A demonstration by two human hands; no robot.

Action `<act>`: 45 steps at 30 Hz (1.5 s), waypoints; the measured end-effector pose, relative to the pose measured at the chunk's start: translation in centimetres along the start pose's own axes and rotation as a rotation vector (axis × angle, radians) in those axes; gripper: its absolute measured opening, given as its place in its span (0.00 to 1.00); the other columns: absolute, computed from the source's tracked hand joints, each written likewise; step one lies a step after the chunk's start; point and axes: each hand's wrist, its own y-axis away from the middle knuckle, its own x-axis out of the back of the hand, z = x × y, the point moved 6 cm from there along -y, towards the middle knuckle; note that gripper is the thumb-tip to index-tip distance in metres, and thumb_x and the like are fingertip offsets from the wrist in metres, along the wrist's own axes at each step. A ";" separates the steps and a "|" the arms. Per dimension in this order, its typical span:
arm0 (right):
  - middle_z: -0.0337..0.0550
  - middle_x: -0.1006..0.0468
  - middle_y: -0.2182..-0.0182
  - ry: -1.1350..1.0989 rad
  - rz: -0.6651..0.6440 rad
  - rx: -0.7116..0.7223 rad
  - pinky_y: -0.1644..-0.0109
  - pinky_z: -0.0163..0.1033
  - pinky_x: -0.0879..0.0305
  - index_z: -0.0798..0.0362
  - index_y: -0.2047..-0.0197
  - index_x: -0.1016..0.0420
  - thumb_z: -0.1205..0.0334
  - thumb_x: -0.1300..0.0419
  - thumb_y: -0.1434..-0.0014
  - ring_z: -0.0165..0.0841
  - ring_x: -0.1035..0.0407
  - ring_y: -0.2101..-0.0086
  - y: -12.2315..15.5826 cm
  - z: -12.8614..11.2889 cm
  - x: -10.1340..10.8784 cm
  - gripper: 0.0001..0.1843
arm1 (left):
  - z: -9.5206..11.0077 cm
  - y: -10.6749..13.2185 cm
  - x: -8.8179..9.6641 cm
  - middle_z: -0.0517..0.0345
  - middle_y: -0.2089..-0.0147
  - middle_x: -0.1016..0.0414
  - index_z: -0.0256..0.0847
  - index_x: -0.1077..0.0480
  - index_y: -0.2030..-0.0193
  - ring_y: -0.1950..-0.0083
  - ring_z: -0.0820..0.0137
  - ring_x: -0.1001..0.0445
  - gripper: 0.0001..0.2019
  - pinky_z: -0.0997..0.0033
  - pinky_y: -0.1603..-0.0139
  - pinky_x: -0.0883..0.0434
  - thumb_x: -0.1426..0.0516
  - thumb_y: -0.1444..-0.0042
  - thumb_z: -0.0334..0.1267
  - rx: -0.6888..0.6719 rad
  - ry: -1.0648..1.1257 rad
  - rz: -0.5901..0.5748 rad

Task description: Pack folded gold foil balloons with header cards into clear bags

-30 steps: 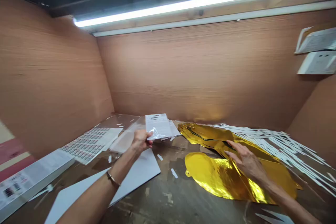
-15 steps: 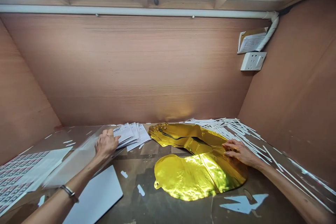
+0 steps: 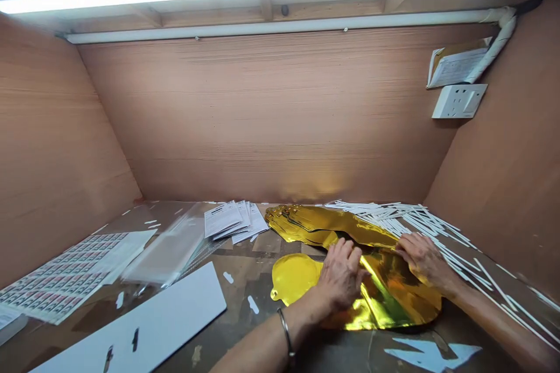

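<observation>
My left hand and my right hand both grip a gold foil balloon lying on the worn wooden tabletop. Its shiny sheet is folded over between them, and a round yellow lobe with a small tab shows beyond my left hand. Further gold foil shapes lie in a stack behind my hands. A small pile of printed white leaflets sits to the left of that stack, out of reach of my fingers.
White sticks lie scattered on the right. On the left are a sticker sheet, transparent plastic sleeves and a slotted white board. White paper scraps lie near the front. Wooden walls enclose the back and sides.
My left hand has moved right from the leaflets onto the foil, leaving the leaflets on the table. The foil is folded further over its round lobe, and the view has shifted slightly.
</observation>
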 end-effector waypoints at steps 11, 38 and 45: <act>0.42 0.31 0.81 0.522 0.035 0.518 0.65 0.38 0.51 0.55 0.77 0.35 0.72 0.50 0.48 0.31 0.40 0.77 -9.0 -11.8 13.4 0.09 | -1.2 -7.5 5.6 0.62 0.78 0.31 0.39 0.27 0.74 0.73 0.74 0.35 0.10 0.77 0.70 0.39 0.49 0.50 0.35 0.230 0.564 0.255; 0.34 0.33 0.83 0.756 0.252 0.679 0.76 0.30 0.56 0.78 0.71 0.30 0.46 0.83 0.57 0.25 0.32 0.67 -19.3 -30.1 32.2 0.51 | -3.7 0.6 23.9 0.54 0.70 0.26 0.31 0.29 0.68 0.71 0.72 0.30 0.15 0.70 0.65 0.33 0.36 0.65 0.35 0.118 1.226 0.462; 0.35 0.32 0.80 0.782 0.354 0.709 0.78 0.36 0.52 0.84 0.72 0.33 0.54 0.86 0.61 0.29 0.33 0.67 -20.4 -30.5 34.8 0.50 | -5.0 2.4 22.0 0.57 0.72 0.28 0.31 0.28 0.67 0.71 0.71 0.32 0.14 0.73 0.69 0.35 0.42 0.57 0.40 0.171 0.818 0.318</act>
